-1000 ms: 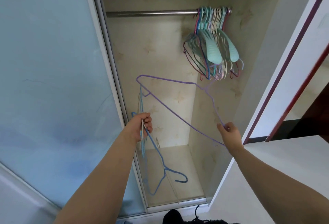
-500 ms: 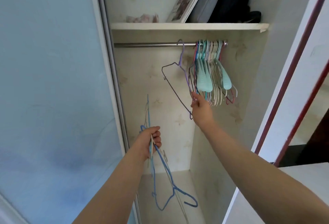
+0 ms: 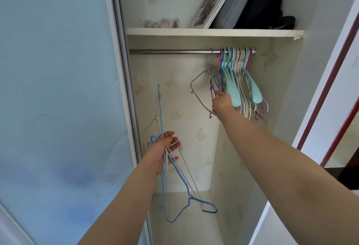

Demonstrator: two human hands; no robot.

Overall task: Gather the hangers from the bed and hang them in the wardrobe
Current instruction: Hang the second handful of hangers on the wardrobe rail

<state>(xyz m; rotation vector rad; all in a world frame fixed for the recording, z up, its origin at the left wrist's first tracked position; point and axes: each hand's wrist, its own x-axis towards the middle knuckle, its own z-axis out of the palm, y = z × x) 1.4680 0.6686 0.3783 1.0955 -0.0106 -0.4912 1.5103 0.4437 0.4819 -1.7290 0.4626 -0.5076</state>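
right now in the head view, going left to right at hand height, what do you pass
sliding door → left hand gripping blue and white hangers → purple hanger → right hand holding it → bunch of hangers on the rail → wardrobe side wall

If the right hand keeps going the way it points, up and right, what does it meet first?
Most likely the bunched hangers on the rod; the right hand, gripping the purple wire hanger, already looks against them, though depth is unclear.
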